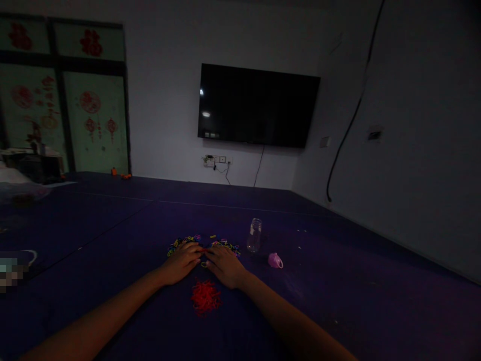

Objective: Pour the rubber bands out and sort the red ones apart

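My left hand (183, 261) lies with its fingers stretched over a heap of small coloured loops (176, 244) that look like rubber bands. My right hand (224, 264) rests the same way on another part of the heap (230, 245), to the right. The fingertips of both hands nearly meet, with a bit of red showing between them. What lies under the palms is hidden. Nearer to me, between my forearms, is a pile of thin red bands (205, 297). A clear jar (254, 235) stands uncapped to the right of my right hand, and a pink lid with a loop (275, 260) lies beside it.
The dark purple surface (338, 281) stretches to the walls. At the left edge are a blurred object with a white loop (32, 256) and a plastic bag (22, 188). Small orange things (126, 176) lie at the back. A television (259, 106) hangs on the wall.
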Motion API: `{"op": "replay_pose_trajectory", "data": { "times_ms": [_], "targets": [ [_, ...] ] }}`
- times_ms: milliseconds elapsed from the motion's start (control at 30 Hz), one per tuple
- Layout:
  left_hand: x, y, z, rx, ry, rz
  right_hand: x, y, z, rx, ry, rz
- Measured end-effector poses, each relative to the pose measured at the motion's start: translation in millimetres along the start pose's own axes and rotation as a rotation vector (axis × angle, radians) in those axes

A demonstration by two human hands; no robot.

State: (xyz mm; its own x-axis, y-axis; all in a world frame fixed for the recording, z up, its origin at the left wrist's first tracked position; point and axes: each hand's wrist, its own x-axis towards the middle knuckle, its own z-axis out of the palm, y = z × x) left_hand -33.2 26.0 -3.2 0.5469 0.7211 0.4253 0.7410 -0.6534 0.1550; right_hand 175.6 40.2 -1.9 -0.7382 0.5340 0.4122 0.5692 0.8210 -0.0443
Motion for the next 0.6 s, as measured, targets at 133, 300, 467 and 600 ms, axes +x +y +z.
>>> {"op": "replay_pose_trajectory", "data": {
  "times_ms": [133,300,467,600],
  "targets": [
    [-0.2,1.7,-1.6,-0.004,-0.002,0.012,0.1,-1.0,-1.1,-0.003,0.011,-0.004],
    [-0.3,1.9,-1.7,-0.032,0.024,0.014,-0.1,-2.1,-3.8,0.022,0.021,-0.003],
    [0.1,-0.6,-1.1,-0.111,0.115,0.009,1.0,-0.3,-8.8,0.122,0.066,-0.008],
    [-0.3,5.4,-10.0,-0.188,0.23,-0.015,0.1,-4.5,-12.8,0.314,0.208,-0.012]
  ]
}}
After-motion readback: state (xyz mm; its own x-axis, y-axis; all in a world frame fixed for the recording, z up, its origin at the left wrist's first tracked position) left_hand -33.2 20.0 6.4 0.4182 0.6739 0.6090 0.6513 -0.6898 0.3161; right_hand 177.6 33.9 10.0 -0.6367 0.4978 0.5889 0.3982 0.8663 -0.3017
